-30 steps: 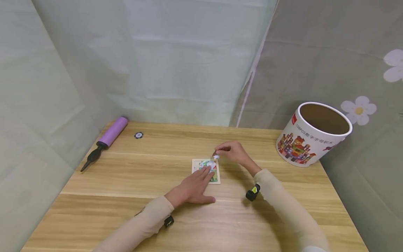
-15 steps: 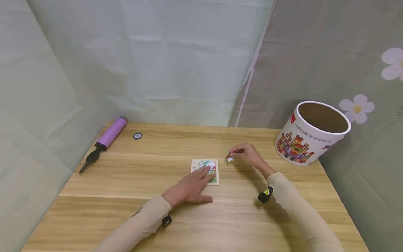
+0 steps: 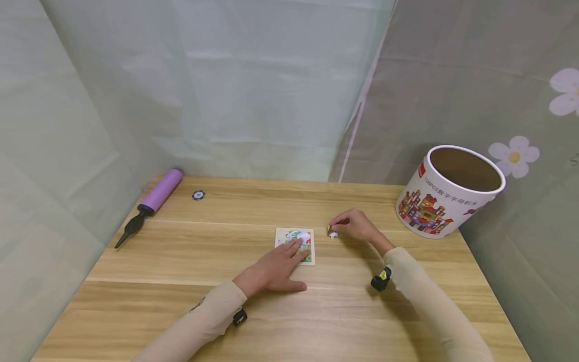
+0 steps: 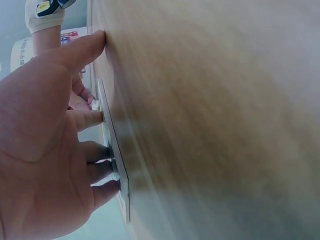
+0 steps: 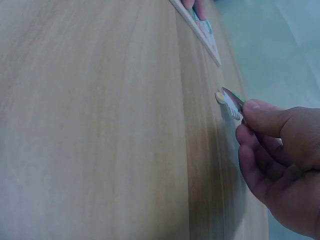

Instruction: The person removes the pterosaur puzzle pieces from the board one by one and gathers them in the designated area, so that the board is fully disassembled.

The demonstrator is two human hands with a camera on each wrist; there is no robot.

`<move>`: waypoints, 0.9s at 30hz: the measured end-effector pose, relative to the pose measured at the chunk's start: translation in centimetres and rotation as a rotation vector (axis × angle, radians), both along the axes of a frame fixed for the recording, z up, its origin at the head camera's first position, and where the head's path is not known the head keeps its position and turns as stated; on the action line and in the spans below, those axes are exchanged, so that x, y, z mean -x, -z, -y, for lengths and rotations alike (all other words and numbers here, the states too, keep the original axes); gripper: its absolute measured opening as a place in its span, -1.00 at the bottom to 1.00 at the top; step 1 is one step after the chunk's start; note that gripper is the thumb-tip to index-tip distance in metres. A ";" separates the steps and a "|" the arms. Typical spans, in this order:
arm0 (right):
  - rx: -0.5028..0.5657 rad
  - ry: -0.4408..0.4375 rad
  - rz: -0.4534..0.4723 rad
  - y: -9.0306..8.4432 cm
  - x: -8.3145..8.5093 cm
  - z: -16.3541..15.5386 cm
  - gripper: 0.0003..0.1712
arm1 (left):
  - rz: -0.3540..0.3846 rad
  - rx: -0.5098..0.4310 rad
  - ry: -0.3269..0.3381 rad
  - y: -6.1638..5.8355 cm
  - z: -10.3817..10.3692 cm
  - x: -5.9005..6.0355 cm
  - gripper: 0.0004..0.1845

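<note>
A small square jigsaw puzzle board (image 3: 295, 231) with a pale frame and colourful pieces lies mid-table. My left hand (image 3: 277, 266) rests on it, fingers extended and spread, covering part of its picture. The left wrist view shows the fingertips of the left hand (image 4: 45, 135) touching the thin board. To the board's right, my right hand (image 3: 357, 224) pinches a puzzle piece (image 5: 232, 102) between thumb and fingers, just at the tabletop. White, yellow and green show on it. Whether this is one piece or two overlapping ones, I cannot tell.
A purple hand pump (image 3: 164, 191) with a black nozzle lies at the left edge. Near it is a black-and-white round chip (image 3: 198, 195). A large white printed bucket (image 3: 434, 206) stands at the back right. Hanging cloth (image 3: 271, 90) borders the table.
My right hand has moved right, away from the board, with the puzzle piece, then lowered slightly toward the table. The left hand stays on the board.
</note>
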State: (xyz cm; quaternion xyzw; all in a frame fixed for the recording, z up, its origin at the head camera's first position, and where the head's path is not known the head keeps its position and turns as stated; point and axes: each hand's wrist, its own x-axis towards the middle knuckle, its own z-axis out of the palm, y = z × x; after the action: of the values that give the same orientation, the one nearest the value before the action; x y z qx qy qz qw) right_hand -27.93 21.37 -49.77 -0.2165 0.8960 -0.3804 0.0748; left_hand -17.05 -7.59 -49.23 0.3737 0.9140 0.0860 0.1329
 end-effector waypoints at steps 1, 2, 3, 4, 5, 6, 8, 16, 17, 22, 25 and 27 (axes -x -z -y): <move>-0.004 -0.004 -0.003 0.1 0.0 0.0 -0.90 | -0.001 0.001 0.000 0.0 0.0 0.0 -0.04; -0.006 -0.009 -0.004 0.1 0.1 0.0 -0.90 | -0.003 0.003 0.000 0.0 0.0 0.0 -0.04; -0.010 -0.014 -0.006 0.2 0.1 0.1 -0.90 | -0.003 0.005 -0.001 0.0 -0.1 0.0 -0.04; -0.014 -0.015 -0.008 0.2 0.0 0.1 -0.90 | -0.003 0.005 -0.001 0.0 -0.1 -0.1 -0.04; -0.017 -0.015 -0.009 0.2 0.0 0.1 -0.90 | -0.005 0.007 -0.002 0.0 -0.1 -0.1 -0.04; -0.021 -0.016 -0.010 0.2 0.0 0.2 -0.90 | -0.006 0.008 -0.003 -0.1 -0.1 -0.1 -0.04; -0.026 -0.020 -0.017 0.1 -0.1 0.2 -0.90 | -0.009 0.002 -0.003 -0.1 -0.1 -0.2 -0.04; -0.039 -0.025 -0.028 -0.4 -0.3 0.3 -0.89 | -0.015 -0.020 -0.003 -0.1 -0.1 -0.2 -0.05; -0.041 -0.015 -0.028 -0.6 -0.3 0.4 -0.88 | -0.019 -0.018 -0.003 -0.1 -0.2 -0.2 -0.04; -0.050 0.006 -0.045 -1.7 -0.6 1.1 -0.83 | -0.039 0.020 0.011 0.2 -0.3 -0.2 -0.03; -0.039 -0.008 -0.053 -2.2 -0.8 1.9 -0.82 | -0.060 0.051 0.028 0.2 -0.4 -0.2 -0.03; -0.018 -0.030 -0.044 -2.5 -0.9 2.5 -0.81 | -0.077 0.057 0.034 0.2 -0.5 -0.3 -0.03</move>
State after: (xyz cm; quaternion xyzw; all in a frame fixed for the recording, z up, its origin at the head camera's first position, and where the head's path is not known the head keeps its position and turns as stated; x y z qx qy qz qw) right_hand -27.00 18.89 -47.28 -0.2375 0.8975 -0.3662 0.0628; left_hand -16.80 -7.10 -49.38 0.3883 0.9139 0.0434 0.1098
